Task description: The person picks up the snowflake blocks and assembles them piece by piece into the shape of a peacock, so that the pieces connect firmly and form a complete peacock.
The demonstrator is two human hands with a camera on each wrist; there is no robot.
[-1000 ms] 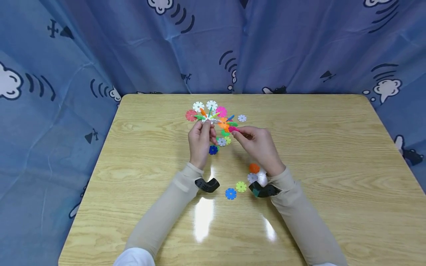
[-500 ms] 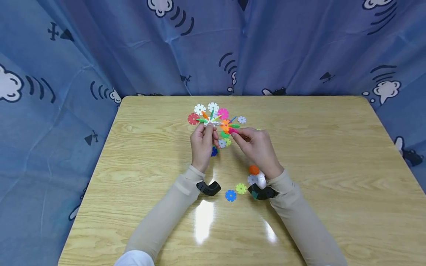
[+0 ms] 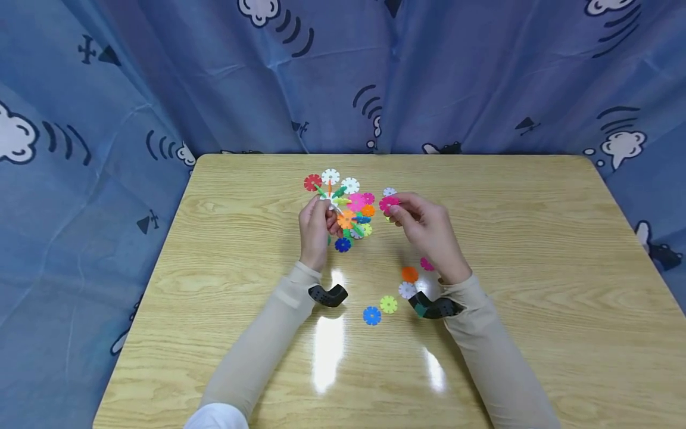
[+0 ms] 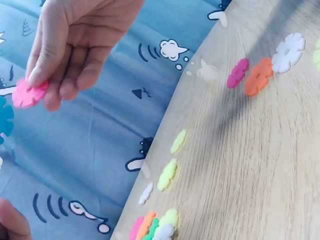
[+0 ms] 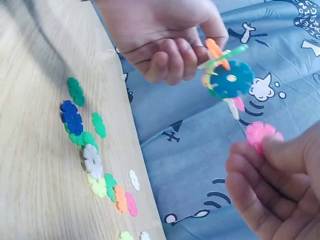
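The background is filled by a blue printed curtain (image 3: 343, 71), by which the wooden table (image 3: 546, 268) is bordered along 12 o'clock; the tabletop is seen running well past the right arm toward 3 o'clock, while its near edge is cut off at 6. Beige sleeves (image 3: 268, 342) are brought in from 7 and 5 o'clock. At 3 o'clock from the left hand (image 3: 315, 229) is the right hand (image 3: 427, 229). A joined cluster (image 3: 340, 201) of notched discs is pinched by the left thumb and fingers (its hub is partly covered by them, and in the left wrist view it is cut off). A pink disc (image 3: 388, 205) is pinched in the right hand, apart from the cluster, at its 3 o'clock. Under the cluster, flat discs are overlapped and hard to count; a dark blue disc (image 3: 343, 245) is seen at 6. Below the pink disc, blue (image 3: 372, 316), yellow-green (image 3: 388, 304), pale (image 3: 406, 290) and orange discs (image 3: 409, 274) are laid from 6 to 5 o'clock, with a magenta disc (image 3: 426, 264) half hidden by the right wrist.
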